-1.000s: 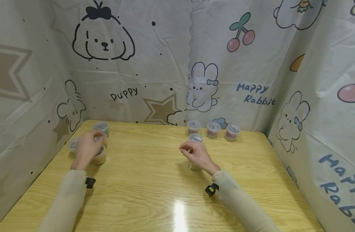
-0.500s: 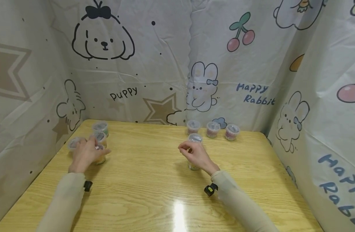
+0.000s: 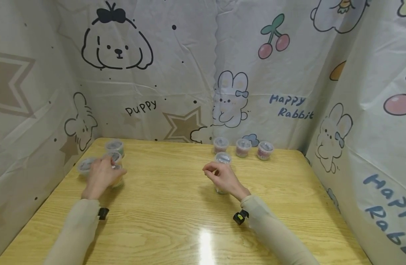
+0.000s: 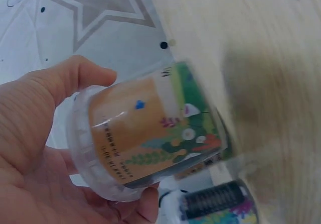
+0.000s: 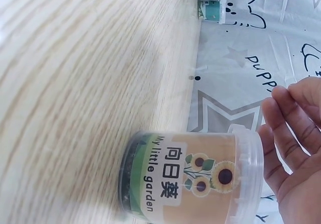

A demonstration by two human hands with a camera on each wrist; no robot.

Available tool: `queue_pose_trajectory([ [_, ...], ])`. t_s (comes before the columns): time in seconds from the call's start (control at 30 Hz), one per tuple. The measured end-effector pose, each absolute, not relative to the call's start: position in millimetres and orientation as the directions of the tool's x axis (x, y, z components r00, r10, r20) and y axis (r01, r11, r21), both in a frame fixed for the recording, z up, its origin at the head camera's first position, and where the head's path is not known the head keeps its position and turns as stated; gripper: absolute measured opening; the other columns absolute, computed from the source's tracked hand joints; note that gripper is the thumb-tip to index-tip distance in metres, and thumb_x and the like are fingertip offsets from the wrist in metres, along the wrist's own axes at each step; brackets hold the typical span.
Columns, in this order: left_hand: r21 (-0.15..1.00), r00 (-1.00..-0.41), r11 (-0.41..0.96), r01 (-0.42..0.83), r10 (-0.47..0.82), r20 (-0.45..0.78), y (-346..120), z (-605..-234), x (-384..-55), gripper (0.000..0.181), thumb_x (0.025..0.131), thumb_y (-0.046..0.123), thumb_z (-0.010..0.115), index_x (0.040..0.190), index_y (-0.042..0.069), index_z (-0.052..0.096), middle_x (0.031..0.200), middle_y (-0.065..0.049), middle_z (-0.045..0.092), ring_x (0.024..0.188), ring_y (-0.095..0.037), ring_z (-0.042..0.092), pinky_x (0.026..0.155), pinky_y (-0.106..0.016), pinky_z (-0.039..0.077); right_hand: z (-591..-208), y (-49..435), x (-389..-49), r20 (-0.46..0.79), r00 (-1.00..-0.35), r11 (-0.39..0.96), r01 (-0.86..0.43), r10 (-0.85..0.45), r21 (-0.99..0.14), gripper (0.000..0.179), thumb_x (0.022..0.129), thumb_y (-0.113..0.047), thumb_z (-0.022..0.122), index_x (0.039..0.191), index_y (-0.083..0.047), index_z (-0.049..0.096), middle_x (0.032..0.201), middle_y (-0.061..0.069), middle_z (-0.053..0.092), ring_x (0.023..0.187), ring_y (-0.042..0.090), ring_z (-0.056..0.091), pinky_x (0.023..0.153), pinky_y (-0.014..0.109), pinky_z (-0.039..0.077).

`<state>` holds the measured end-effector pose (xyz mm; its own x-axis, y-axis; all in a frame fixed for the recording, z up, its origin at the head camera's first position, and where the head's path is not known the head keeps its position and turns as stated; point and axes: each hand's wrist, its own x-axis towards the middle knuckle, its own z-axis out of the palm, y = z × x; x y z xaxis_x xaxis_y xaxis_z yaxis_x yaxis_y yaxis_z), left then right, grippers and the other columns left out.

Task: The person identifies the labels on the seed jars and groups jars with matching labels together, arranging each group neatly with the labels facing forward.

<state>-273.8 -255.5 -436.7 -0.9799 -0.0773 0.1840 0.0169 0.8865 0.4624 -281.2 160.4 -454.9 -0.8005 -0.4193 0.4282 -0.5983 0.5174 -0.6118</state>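
Observation:
In the head view my left hand (image 3: 100, 175) is over the left group of lidded plastic cups and grips the nearest, an orange-labelled planting cup (image 4: 145, 133). The left wrist view shows its thumb and fingers round the cup's clear lid, with plants printed on the label. My right hand (image 3: 224, 177) hovers in the middle right with loosely bent fingers and nothing in them. Beside those fingers, in the right wrist view, a planting cup with sunflowers (image 5: 195, 179) and "My little garden" on its label stands on the table. The right hand partly hides that cup in the head view.
Near the left hand stand a green cup (image 3: 114, 148), another lidded cup (image 3: 115, 156) and a cup at the table's left edge (image 3: 85, 166). Pink-labelled cups (image 3: 243, 148) line the back right, with one clear-lidded cup (image 3: 223, 158) before them. Printed cloth (image 3: 176, 73) encloses the wooden table (image 3: 163, 221).
My left hand has drawn back from the cups farther in, opened its thumb out to the side and taken hold of the nearest cup. My right hand has hardly moved.

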Motion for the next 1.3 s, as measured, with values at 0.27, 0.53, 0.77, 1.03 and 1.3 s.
queue_pose_trajectory([
  [0.27,0.512,-0.962,0.854,0.097,-0.052,0.269,-236.2,-433.0,-278.8,0.034,0.086,0.031,0.064,0.1,0.002,0.054,0.09,-0.016,0.052,0.078,-0.03,0.047,0.062,-0.037,0.038,-454.6,158.1,-280.3,0.442,-0.794,0.522,-0.607,-0.417,-0.599,0.01,0.096,-0.014,0.064,0.1,-0.016,0.073,0.093,0.001,0.074,0.074,0.004,0.061,0.063,0.022,0.052],
  [0.53,0.563,-0.956,0.807,0.178,0.007,0.292,-209.4,-435.1,-281.7,0.035,0.09,0.04,0.062,0.11,0.012,0.058,0.108,-0.016,0.058,0.096,-0.034,0.051,0.076,-0.048,0.041,-453.7,151.3,-278.7,0.442,-0.792,0.508,-0.61,-0.422,-0.608,0.01,0.095,-0.014,0.065,0.101,-0.016,0.073,0.092,0.001,0.075,0.075,0.005,0.062,0.064,0.024,0.053],
  [0.77,0.605,-0.948,0.752,0.261,0.08,0.309,-185.5,-435.3,-281.7,0.037,0.091,0.044,0.064,0.112,0.014,0.063,0.115,-0.014,0.063,0.106,-0.033,0.055,0.087,-0.053,0.045,-452.1,142.8,-275.3,0.417,-0.803,0.495,-0.592,-0.426,-0.636,0.012,0.097,-0.018,0.064,0.104,-0.017,0.073,0.095,-0.002,0.074,0.078,0.004,0.063,0.067,0.023,0.053],
  [1.03,0.673,-0.934,0.649,0.355,0.224,0.277,-161.9,-430.6,-287.2,0.034,0.094,0.047,0.062,0.114,0.02,0.065,0.115,-0.005,0.066,0.103,-0.025,0.063,0.085,-0.047,0.052,-449.5,134.4,-274.2,0.403,-0.807,0.45,-0.58,-0.433,-0.679,0.012,0.097,-0.019,0.063,0.104,-0.017,0.072,0.096,0.003,0.074,0.079,0.006,0.065,0.069,0.025,0.055],
  [1.3,0.693,-0.91,0.589,0.415,0.276,0.31,-133.2,-418.5,-287.8,0.036,0.094,0.047,0.062,0.119,0.021,0.067,0.117,-0.004,0.066,0.096,-0.022,0.063,0.079,-0.043,0.053,-449.5,117.6,-272.9,0.395,-0.808,0.43,-0.573,-0.437,-0.698,0.013,0.096,-0.021,0.065,0.104,-0.014,0.073,0.096,0.0,0.074,0.083,0.01,0.068,0.07,0.025,0.056],
])
